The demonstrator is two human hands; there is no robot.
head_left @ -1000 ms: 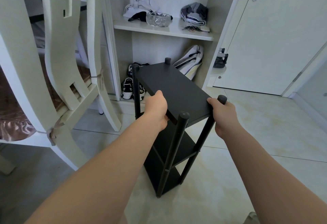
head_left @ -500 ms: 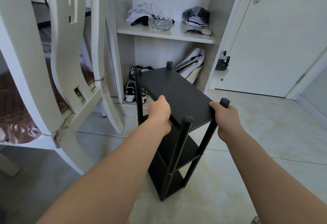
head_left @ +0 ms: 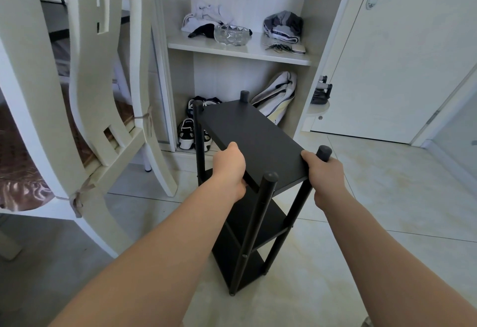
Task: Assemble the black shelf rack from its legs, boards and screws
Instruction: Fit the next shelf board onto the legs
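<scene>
Centre of frame: black shelf rack [head_left: 258, 226], assembled, upright on pale floor tiles [head_left: 361, 223], leaning a little in this wide-angle view. Cannot tell whether all its feet touch the floor. Three boards sit between four round legs. Top board [head_left: 253, 135] runs from lower centre toward the upper centre; the middle board and bottom board [head_left: 237, 267] show beneath it. The near leg [head_left: 265, 197] rises just past the top board, capped; its foot is at the lower centre. Left hand [head_left: 229, 169] grips the left long edge of the top board, knuckles up, fingers curled under the edge and out of sight. Right hand [head_left: 325, 177] grips the board's near right corner, thumb on its upper face, beside the capped right leg [head_left: 324, 152]; its other fingers are hidden below. Both forearms reach in from the bottom of the frame. Left of frame: cream chair [head_left: 85, 68] with a brown cushion tied on. Upper centre: open cabinet, shelf [head_left: 237, 53] bearing a glass bowl [head_left: 232, 35] and folded cloth. In the lower compartment, just behind the rack, are sneakers [head_left: 187, 133] and a pale bag [head_left: 276, 97]. Right of frame: white door [head_left: 400, 68], closed.
</scene>
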